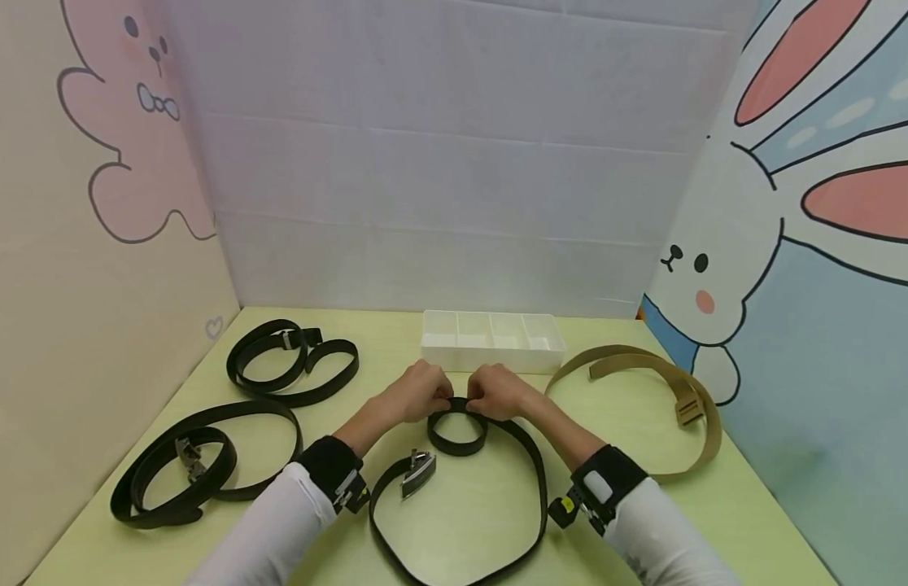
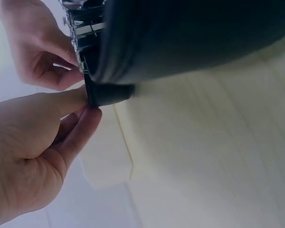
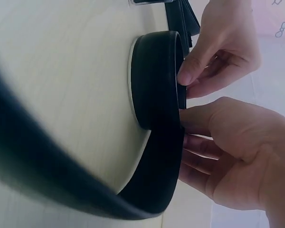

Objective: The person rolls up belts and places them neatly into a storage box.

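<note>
- Head view: the left hand (image 1: 421,392) and right hand (image 1: 500,392) meet near the middle of the pale table (image 1: 461,521), each with curled fingers and thumb pinching the far rim of a small coil in a black belt (image 1: 540,480).
- The rest of this belt makes a large loop toward the person; its silver buckle (image 1: 418,474) lies just left of the middle, any mark on it too small to tell.
- Just beyond the hands sits a white tray (image 1: 494,360) with four compartments.
- To the right, a tan belt (image 1: 666,370) lies looped, its buckle (image 1: 689,408) on the inner side.
- To the left lie two more black belts, one farther off (image 1: 242,358) and one nearer (image 1: 132,476), both coiled, with metal parts showing.
- The side walls bear printed cartoons: a pink figure with a bow tie (image 1: 132,81), a small heart outline (image 1: 215,327) and a white rabbit (image 1: 725,268).
- Left wrist view: the left hand's thumb and fingers nip the dark strap's edge; the right hand shows behind, partly hidden by belt and metalwork.
- Right wrist view: the coil stands on edge, plain and dark, both hands pinching it side by side.
</note>
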Demonstrator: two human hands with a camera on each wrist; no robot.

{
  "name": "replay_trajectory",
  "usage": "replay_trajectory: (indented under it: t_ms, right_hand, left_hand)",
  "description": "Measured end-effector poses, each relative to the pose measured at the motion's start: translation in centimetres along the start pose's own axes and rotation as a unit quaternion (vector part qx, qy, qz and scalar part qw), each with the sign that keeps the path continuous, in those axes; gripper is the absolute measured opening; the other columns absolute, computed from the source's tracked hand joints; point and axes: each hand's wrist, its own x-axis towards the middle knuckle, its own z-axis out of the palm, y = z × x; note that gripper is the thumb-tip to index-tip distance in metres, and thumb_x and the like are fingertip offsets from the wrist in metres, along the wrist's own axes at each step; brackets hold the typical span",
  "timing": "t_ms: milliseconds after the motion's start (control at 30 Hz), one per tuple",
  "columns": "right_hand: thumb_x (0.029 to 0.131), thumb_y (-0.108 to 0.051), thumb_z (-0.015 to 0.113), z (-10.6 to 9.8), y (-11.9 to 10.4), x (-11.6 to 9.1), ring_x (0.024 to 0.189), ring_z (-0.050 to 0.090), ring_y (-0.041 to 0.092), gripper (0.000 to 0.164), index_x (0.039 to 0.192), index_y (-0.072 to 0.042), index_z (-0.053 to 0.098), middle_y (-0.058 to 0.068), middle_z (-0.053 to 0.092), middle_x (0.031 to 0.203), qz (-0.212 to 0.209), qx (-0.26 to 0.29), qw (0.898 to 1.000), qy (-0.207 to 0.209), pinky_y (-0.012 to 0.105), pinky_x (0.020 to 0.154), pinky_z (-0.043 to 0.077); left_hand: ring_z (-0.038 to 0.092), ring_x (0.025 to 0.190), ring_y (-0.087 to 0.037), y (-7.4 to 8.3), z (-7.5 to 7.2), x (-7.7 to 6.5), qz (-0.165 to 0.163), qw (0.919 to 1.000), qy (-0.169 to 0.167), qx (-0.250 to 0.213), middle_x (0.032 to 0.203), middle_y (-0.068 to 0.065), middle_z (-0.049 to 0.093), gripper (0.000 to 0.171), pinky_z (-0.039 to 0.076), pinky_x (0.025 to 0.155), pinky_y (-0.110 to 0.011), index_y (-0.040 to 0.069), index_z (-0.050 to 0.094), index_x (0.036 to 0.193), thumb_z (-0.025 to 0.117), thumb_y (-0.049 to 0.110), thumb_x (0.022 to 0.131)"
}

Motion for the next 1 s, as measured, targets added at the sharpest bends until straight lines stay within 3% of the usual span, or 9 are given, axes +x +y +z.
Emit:
replay_trajectory:
  t_ms: [133, 233, 367, 467, 533, 667, 767, 900, 1000]
  right_hand:
    - [0.098, -0.027, 0.083, 0.3, 0.3, -0.1, 0.071, 0.067, 0.008, 0.012, 0.087, -0.026, 0.080, -0.012, 0.075, 0.082, 0.008, -0.010, 1.000, 0.017, 0.031, 0.070, 0.057]
    - [0.103, -0.028, 0.080, -0.8, -1.0, -1.2, 0.077, 0.071, 0.014, 0.014, 0.092, -0.021, 0.083, -0.006, 0.079, 0.088, 0.014, -0.030, 0.999, 0.021, 0.036, 0.074, 0.061]
    - [0.104, -0.026, 0.080, -1.5, -1.0, -2.5, 0.076, 0.070, 0.013, 0.014, 0.093, -0.019, 0.083, -0.003, 0.079, 0.090, 0.016, -0.027, 0.999, 0.041, 0.036, 0.072, 0.061]
    - [0.103, -0.024, 0.080, -0.9, 1.1, -2.5, 0.072, 0.067, 0.011, 0.014, 0.090, -0.020, 0.082, -0.004, 0.077, 0.086, 0.015, -0.016, 0.998, 0.055, 0.035, 0.068, 0.059]
    - [0.103, -0.021, 0.079, -2.6, -1.1, -3.9, 0.071, 0.068, 0.014, 0.014, 0.090, -0.016, 0.082, -0.001, 0.077, 0.086, 0.027, -0.025, 0.998, 0.055, 0.037, 0.069, 0.059]
    - [0.104, -0.026, 0.080, -2.2, 0.5, -4.7, 0.074, 0.068, 0.017, 0.016, 0.093, -0.016, 0.084, -0.001, 0.078, 0.087, 0.020, -0.047, 0.996, 0.076, 0.041, 0.069, 0.058]
    - [0.101, -0.030, 0.082, -0.1, 4.2, -3.9, 0.076, 0.069, 0.015, 0.012, 0.095, -0.019, 0.084, -0.005, 0.079, 0.089, 0.017, -0.058, 0.994, 0.096, 0.040, 0.068, 0.058]
    - [0.095, -0.028, 0.086, 1.0, 6.4, -3.8, 0.073, 0.065, 0.008, 0.007, 0.092, -0.025, 0.081, -0.012, 0.075, 0.085, 0.015, -0.064, 0.992, 0.111, 0.031, 0.067, 0.056]
    - [0.097, -0.025, 0.085, -0.3, 4.1, -5.5, 0.073, 0.066, 0.010, 0.007, 0.093, -0.021, 0.081, -0.008, 0.076, 0.086, -0.004, -0.076, 0.991, 0.111, 0.033, 0.068, 0.056]
  left_hand:
    - [0.050, 0.062, -0.006, 3.5, -2.8, -2.1, -0.027, 0.9994, -0.015, -0.015, 0.072, 0.002, 0.071, 0.011, 0.044, 0.061, -0.025, 0.006, 0.083, 0.088, 0.083, 0.003, 0.099]
    - [0.042, 0.061, -0.005, 4.5, -3.8, -3.9, -0.045, 0.9982, -0.034, -0.020, 0.069, 0.004, 0.062, 0.015, 0.036, 0.060, -0.022, 0.007, 0.078, 0.087, 0.078, 0.004, 0.102]
    - [0.067, 0.072, -0.012, 5.4, -5.4, -6.7, -0.066, 0.9947, -0.073, -0.029, 0.087, -0.005, 0.079, 0.010, 0.053, 0.067, -0.026, 0.002, 0.084, 0.102, 0.076, 0.008, 0.102]
    - [0.080, 0.093, -0.022, 5.9, -6.8, -8.7, -0.092, 0.9887, -0.111, -0.040, 0.107, -0.012, 0.086, 0.021, 0.066, 0.082, -0.038, 0.000, 0.086, 0.113, 0.079, 0.015, 0.100]
    - [0.080, 0.095, -0.023, 6.3, -7.5, -9.9, -0.120, 0.9814, -0.141, -0.051, 0.108, -0.011, 0.085, 0.025, 0.066, 0.085, -0.043, 0.002, 0.086, 0.113, 0.082, 0.021, 0.099]
    - [0.072, 0.083, -0.012, 6.6, -8.0, -11.9, -0.154, 0.9692, -0.180, -0.067, 0.095, 0.000, 0.081, 0.020, 0.062, 0.076, -0.037, 0.009, 0.086, 0.103, 0.088, 0.028, 0.096]
    - [0.066, 0.073, -0.008, 6.2, -7.6, -12.8, -0.157, 0.9693, -0.171, -0.080, 0.085, 0.005, 0.077, 0.012, 0.056, 0.068, -0.030, 0.014, 0.083, 0.092, 0.089, 0.024, 0.096]
    - [0.060, 0.063, -0.006, 5.5, -7.2, -13.1, -0.156, 0.9751, -0.133, -0.085, 0.074, 0.008, 0.072, 0.017, 0.050, 0.061, -0.025, 0.016, 0.078, 0.082, 0.086, 0.014, 0.096]
    - [0.062, 0.058, -0.006, 4.9, -7.2, -12.8, -0.167, 0.9757, -0.115, -0.084, 0.071, 0.006, 0.071, 0.019, 0.049, 0.057, -0.024, 0.015, 0.077, 0.081, 0.083, 0.011, 0.098]
